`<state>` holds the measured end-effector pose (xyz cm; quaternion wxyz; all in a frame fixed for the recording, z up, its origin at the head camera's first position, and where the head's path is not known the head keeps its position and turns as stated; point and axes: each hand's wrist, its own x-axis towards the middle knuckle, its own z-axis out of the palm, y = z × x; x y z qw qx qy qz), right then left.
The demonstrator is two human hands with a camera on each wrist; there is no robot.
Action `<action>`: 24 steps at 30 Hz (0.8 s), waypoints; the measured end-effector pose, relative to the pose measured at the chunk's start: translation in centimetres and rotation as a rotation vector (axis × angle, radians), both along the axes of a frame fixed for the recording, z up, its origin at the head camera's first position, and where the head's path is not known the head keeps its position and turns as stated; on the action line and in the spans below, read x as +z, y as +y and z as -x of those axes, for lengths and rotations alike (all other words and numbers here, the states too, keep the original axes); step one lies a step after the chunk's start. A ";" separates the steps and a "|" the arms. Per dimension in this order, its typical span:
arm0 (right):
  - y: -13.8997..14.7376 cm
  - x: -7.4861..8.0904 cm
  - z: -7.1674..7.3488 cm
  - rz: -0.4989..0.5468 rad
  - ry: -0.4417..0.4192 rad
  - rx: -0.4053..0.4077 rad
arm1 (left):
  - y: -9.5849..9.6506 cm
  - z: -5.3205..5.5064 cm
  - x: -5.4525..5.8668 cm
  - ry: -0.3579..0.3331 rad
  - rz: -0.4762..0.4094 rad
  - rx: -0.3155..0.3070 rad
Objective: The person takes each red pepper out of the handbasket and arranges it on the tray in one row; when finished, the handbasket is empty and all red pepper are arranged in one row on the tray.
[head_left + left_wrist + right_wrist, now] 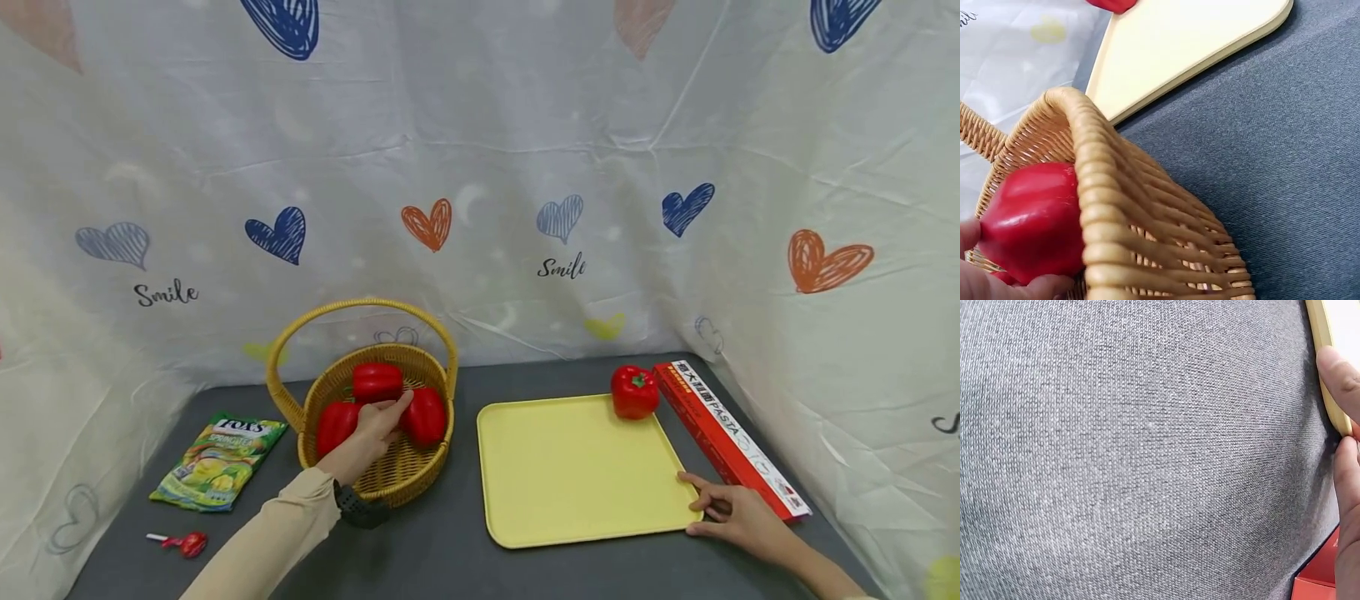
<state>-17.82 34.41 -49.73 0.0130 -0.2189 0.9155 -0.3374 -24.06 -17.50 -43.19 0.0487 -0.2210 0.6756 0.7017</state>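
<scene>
Held pepper: a glossy, deep-red, blocky bell pepper [425,417] with rounded lobes and pale highlights, inside the right side of a round, yellow-brown wicker basket [416,479] with a tall handle.
Left hand [380,421]: partly closed, thumb and fingers pinching the held pepper.
Right hand [737,515]: thumb and forefinger slightly apart, gripping the near right corner of a flat, pale-yellow, rectangular tray [577,475].
Basket's other peppers: a red pepper at the back [377,382] and another at the left [335,427].
Tray's pepper: a squat red bell pepper with a green stem [634,392], at the far right corner.
Head view alone: a green-and-yellow FOX'S packet [219,462], a red lollipop on a white stick [192,545], and the full length of a red-and-white pasta box [731,437].
Left wrist view alone: digits on two sides of the held pepper, and gaps in the basket's outer weave.
Right wrist view alone: fine, textured grey weave across the table [1135,450], and the thumb against the tray's side edge.
</scene>
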 end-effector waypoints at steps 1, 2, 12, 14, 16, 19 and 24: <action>-0.1 0.0 0.0 0.004 -0.008 0.002 | 0.0 0.1 0.0 -0.004 -0.005 -0.001; -0.1 0.0 -0.1 0.004 -0.012 0.001 | 0.0 0.2 0.0 -0.005 -0.008 -0.003; -0.3 0.2 0.0 -0.035 -0.050 -0.020 | -1.1 0.4 0.0 0.059 -0.010 -0.125; -0.3 0.3 0.0 -0.039 -0.059 -0.021 | -1.7 0.3 0.0 0.078 -0.008 -0.192; -0.3 0.4 -0.1 -0.044 -0.079 -0.028 | -2.4 0.2 -0.1 0.109 -0.025 -0.285; -0.3 0.5 -0.1 -0.051 -0.092 -0.038 | -3.4 0.0 -0.3 0.159 -0.045 -0.433; -0.3 0.4 -0.1 -0.068 -0.081 -0.046 | -4.7 -0.3 -0.7 0.219 -0.005 -0.621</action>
